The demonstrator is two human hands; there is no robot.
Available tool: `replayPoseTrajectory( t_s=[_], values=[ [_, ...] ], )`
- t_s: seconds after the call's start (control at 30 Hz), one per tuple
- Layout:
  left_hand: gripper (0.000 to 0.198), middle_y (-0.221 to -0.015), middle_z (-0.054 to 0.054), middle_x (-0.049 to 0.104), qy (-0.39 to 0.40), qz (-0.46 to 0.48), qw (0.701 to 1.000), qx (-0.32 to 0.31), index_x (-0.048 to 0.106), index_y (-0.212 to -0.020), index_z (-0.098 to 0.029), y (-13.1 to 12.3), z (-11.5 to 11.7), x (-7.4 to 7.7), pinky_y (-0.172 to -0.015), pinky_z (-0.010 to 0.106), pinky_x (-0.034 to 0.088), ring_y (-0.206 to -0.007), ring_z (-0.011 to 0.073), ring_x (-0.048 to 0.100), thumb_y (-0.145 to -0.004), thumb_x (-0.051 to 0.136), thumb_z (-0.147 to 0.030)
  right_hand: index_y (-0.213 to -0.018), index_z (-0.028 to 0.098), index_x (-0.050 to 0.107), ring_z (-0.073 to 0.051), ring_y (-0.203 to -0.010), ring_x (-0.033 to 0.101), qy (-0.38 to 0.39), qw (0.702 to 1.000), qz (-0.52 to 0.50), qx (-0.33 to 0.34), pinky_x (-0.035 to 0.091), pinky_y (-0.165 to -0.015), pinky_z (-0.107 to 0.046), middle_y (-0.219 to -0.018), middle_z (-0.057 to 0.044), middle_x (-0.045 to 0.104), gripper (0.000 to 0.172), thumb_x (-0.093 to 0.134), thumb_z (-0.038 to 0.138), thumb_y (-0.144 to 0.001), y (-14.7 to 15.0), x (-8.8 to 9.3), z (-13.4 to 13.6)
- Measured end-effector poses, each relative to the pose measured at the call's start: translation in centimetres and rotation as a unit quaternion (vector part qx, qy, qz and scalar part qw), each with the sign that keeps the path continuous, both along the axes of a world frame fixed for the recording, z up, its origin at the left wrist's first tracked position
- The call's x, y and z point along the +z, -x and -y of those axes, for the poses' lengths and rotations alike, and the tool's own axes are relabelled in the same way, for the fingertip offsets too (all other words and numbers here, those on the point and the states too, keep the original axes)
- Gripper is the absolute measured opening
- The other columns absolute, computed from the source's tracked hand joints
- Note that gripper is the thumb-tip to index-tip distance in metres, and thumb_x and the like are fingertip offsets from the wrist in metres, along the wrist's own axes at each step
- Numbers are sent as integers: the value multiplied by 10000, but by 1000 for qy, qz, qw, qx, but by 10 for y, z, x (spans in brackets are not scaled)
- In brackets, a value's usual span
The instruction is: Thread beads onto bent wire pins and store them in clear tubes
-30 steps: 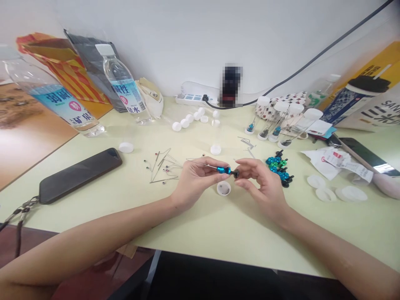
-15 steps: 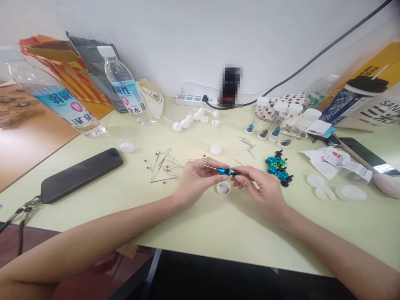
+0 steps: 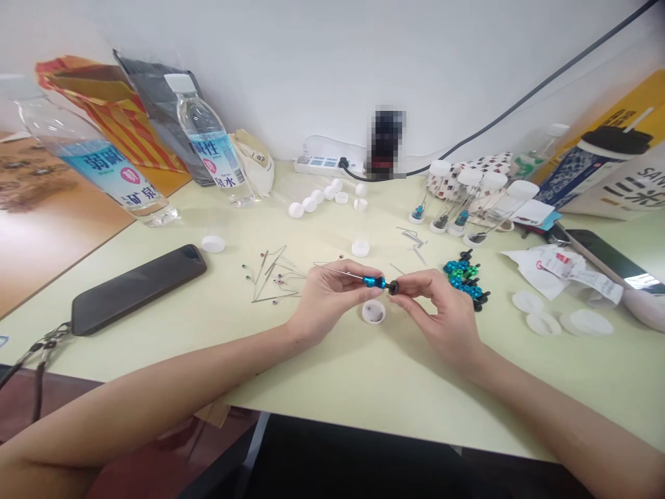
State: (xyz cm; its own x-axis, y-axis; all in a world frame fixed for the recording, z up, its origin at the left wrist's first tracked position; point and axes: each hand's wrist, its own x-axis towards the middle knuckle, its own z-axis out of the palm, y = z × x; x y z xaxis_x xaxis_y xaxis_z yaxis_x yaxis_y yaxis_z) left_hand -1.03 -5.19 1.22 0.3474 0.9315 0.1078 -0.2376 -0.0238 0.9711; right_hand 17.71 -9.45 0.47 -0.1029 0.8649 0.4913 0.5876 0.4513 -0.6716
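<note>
Between finger and thumb, my left hand (image 3: 325, 301) pinches a small blue metal handle (image 3: 373, 282) with a thin metal rod running out to the left. My right hand (image 3: 441, 305) has its thumb and forefinger on the round black end knob (image 3: 393, 287) at the handle's right side. Just beneath them, a white cap (image 3: 374, 321) holds a few tiny dark bits. Thin metal rods and pins (image 3: 267, 277) lie scattered left of my hands. To the right is a heap of blue, green and black handle parts (image 3: 464, 277).
Clear tubes with white caps (image 3: 492, 181) stand at the back right. Two water bottles (image 3: 210, 149) and a phone (image 3: 138, 287) are on the left. Loose white caps (image 3: 310, 204) lie near the power strip (image 3: 316, 165). Flat white lids (image 3: 587, 322) and crumpled paper (image 3: 558, 263) lie right.
My right fingers have shifted on the black knob, and more of it shows now. My left hand keeps its hold on the blue handle. The view has moved slightly.
</note>
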Motion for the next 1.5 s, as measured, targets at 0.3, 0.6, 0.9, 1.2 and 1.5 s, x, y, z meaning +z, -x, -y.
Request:
replayPoseTrajectory(
  t_s=[0.3, 0.6, 0.9, 1.2, 1.5],
  values=[
    [185, -885, 43, 726, -13, 3, 1000, -22, 726, -854, -170, 1, -1, -2, -788, 285, 567, -837, 166, 683, -677, 777, -150, -1005, 232, 587, -132, -704, 669, 26, 998, -14, 48, 528, -643, -249, -859, -7, 677, 105, 532, 243, -916, -2, -1, -2],
    [187, -885, 41, 723, 10, 18, 999, -26, 720, -856, -162, 0, -2, -1, -771, 269, 552, -835, 160, 678, -679, 779, -148, -1121, 233, 572, -125, -731, 665, 5, 999, -1, 54, 535, -691, -236, -864, 2, 686, 227, 571, 235, -894, -1, 2, -2],
    [210, -878, 46, 718, 21, 23, 999, -34, 724, -855, -158, 1, -3, -2, -767, 294, 542, -825, 170, 672, -657, 793, -150, -1043, 251, 560, -108, -726, 680, 15, 998, -36, 53, 536, -661, -211, -881, 25, 674, 191, 584, 163, -875, 1, -2, 0],
    [188, -875, 35, 723, 3, 25, 999, -44, 729, -855, -170, 1, -3, -3, -772, 269, 544, -833, 153, 671, -678, 777, -129, -1084, 224, 589, -109, -711, 665, 20, 998, 14, 57, 508, -660, -210, -872, 7, 695, 174, 506, 214, -931, -4, -1, -3],
    [198, -896, 21, 723, 33, 32, 998, -38, 719, -853, -178, 1, -3, -3, -778, 253, 536, -848, 147, 678, -671, 788, -139, -1243, 243, 495, -130, -750, 656, 25, 998, 13, 54, 522, -709, -242, -895, -4, 679, 355, 571, 253, -896, -1, 2, -4]
  ],
)
